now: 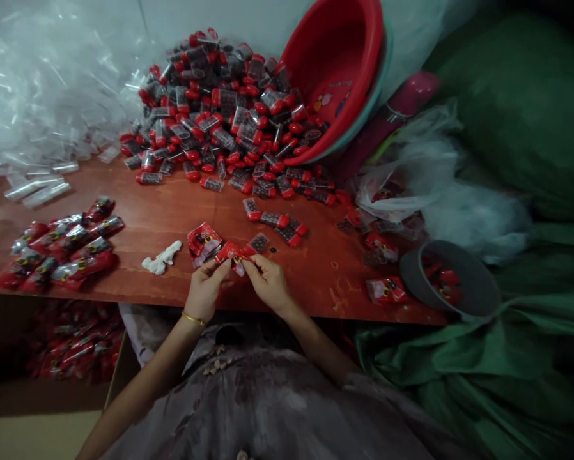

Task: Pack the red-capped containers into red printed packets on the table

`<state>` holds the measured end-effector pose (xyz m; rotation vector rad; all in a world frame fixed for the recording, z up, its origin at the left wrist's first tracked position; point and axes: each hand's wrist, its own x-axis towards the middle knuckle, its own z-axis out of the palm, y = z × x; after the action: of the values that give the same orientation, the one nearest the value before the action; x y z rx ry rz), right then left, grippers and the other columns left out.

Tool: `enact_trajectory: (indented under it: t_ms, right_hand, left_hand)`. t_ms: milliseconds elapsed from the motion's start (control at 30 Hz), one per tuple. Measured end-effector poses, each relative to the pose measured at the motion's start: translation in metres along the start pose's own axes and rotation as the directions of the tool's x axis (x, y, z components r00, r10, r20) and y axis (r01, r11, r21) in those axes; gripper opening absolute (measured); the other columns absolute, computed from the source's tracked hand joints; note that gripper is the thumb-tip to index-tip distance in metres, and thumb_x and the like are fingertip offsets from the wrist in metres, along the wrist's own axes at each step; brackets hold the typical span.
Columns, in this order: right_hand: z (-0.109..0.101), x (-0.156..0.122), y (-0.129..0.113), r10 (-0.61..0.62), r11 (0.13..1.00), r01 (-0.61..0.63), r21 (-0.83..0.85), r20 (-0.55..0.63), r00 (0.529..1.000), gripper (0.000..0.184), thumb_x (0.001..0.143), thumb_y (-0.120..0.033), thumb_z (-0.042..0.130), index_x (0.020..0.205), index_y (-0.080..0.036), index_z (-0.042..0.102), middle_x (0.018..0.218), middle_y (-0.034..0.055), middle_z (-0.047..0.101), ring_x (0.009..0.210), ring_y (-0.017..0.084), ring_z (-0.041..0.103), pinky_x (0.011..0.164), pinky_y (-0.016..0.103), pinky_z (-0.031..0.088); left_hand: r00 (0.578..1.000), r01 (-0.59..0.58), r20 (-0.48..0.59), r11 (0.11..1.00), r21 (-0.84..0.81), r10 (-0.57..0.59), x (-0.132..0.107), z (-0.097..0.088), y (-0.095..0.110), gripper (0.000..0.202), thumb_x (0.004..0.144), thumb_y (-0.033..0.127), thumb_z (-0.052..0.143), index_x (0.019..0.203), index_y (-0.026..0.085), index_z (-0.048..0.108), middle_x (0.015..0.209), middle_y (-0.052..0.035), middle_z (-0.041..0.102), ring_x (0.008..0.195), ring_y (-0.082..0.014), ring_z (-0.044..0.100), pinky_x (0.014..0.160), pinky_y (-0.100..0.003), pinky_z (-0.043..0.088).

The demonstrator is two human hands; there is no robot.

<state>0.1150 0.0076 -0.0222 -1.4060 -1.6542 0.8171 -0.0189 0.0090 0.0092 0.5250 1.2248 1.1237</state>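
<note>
My left hand and my right hand meet at the near edge of the wooden table, both pinching a small red printed packet between the fingertips. A gold bangle sits on my left wrist. Just beyond the packet lie a small stack of red printed cards and a clear tube with a red cap. A white crumpled scrap rests left of my hands.
A big heap of red-capped tubes spills from a tilted red basin at the back. Finished red packets lie at left, clear plastic sleeves far left, a grey round container at right, green cloth beyond.
</note>
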Motion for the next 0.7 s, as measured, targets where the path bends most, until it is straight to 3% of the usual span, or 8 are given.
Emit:
enact_trajectory:
  t_ms: [100,167,300,367,467,533,600,700]
  right_hand:
    - [-0.005,0.004,-0.001,-0.101,0.993,0.104,-0.052,0.057,0.993,0.027,0.091,-0.034,0.041,0.082,-0.019,0.062,0.071,0.0018,0.063,0.067,0.014,0.057,0.063,0.026,0.044]
    - [-0.016,0.011,0.003,-0.198,0.973,0.210,-0.095,0.129,0.972,0.025,0.091,-0.028,0.039,0.094,-0.020,0.063,0.085,0.0039,0.067,0.081,0.016,0.060,0.074,0.029,0.047]
    - [-0.040,0.037,0.023,-0.282,0.843,0.365,-0.396,0.253,0.926,0.040,0.080,-0.012,0.046,0.119,-0.016,0.056,0.124,0.0100,0.059,0.115,0.024,0.048,0.098,0.042,0.037]
    - [-0.048,0.048,0.033,-0.254,0.761,0.392,-0.516,0.319,0.913,0.047,0.076,-0.008,0.048,0.122,-0.015,0.054,0.129,0.0109,0.055,0.119,0.027,0.045,0.099,0.045,0.033]
    - [-0.049,0.053,0.041,-0.243,0.712,0.426,-0.558,0.374,0.895,0.035,0.082,-0.013,0.049,0.115,-0.016,0.058,0.120,0.0109,0.062,0.107,0.026,0.053,0.094,0.045,0.035]
    - [-0.046,0.046,0.039,-0.256,0.747,0.412,-0.521,0.346,0.903,0.026,0.086,-0.021,0.050,0.109,-0.016,0.060,0.110,0.0108,0.067,0.097,0.025,0.058,0.090,0.043,0.037]
    - [-0.043,0.032,0.034,-0.249,0.837,0.349,-0.422,0.274,0.929,0.024,0.088,-0.027,0.048,0.106,-0.017,0.061,0.100,0.0099,0.069,0.090,0.023,0.060,0.085,0.040,0.041]
    - [-0.041,0.006,0.025,-0.098,0.985,0.122,-0.121,0.186,0.978,0.026,0.091,-0.036,0.043,0.101,-0.019,0.059,0.083,0.0052,0.068,0.067,0.016,0.062,0.066,0.030,0.048]
  left_hand:
    - [0.994,0.105,-0.028,0.994,-0.037,-0.106,0.001,-0.007,0.003,0.041,0.043,0.037,0.085,0.071,0.013,0.066,0.066,-0.0024,0.068,0.056,-0.0126,0.062,0.050,-0.022,0.050]
    - [0.992,0.112,-0.058,0.992,-0.055,-0.115,0.004,-0.012,0.005,0.041,0.041,0.035,0.085,0.067,0.014,0.061,0.064,-0.0005,0.066,0.052,-0.0112,0.060,0.049,-0.022,0.050]
    - [0.992,0.098,-0.071,0.992,-0.079,-0.104,0.007,-0.013,0.010,0.043,0.041,0.036,0.085,0.061,0.014,0.055,0.057,0.0023,0.062,0.045,-0.0086,0.056,0.046,-0.021,0.049]
    - [0.991,0.120,-0.046,0.988,-0.099,-0.125,0.007,-0.011,0.012,0.041,0.044,0.035,0.084,0.062,0.014,0.054,0.055,0.0024,0.061,0.045,-0.0096,0.058,0.046,-0.021,0.049]
    - [0.988,0.155,-0.008,0.980,-0.124,-0.157,0.006,-0.009,0.015,0.039,0.047,0.034,0.084,0.065,0.014,0.056,0.055,0.0021,0.061,0.047,-0.0101,0.058,0.045,-0.020,0.048]
    - [0.986,0.167,0.004,0.976,-0.138,-0.168,0.006,-0.009,0.015,0.039,0.047,0.035,0.084,0.066,0.014,0.056,0.055,0.0019,0.061,0.047,-0.0096,0.058,0.045,-0.019,0.048]
    - [0.985,0.168,0.001,0.975,-0.148,-0.170,0.006,-0.010,0.014,0.041,0.045,0.036,0.084,0.066,0.014,0.056,0.056,0.0014,0.062,0.048,-0.0094,0.058,0.045,-0.019,0.048]
    - [0.989,0.141,-0.030,0.978,-0.156,-0.147,0.006,-0.011,0.011,0.044,0.042,0.037,0.085,0.066,0.014,0.056,0.059,0.0007,0.064,0.049,-0.0099,0.059,0.046,-0.019,0.048]
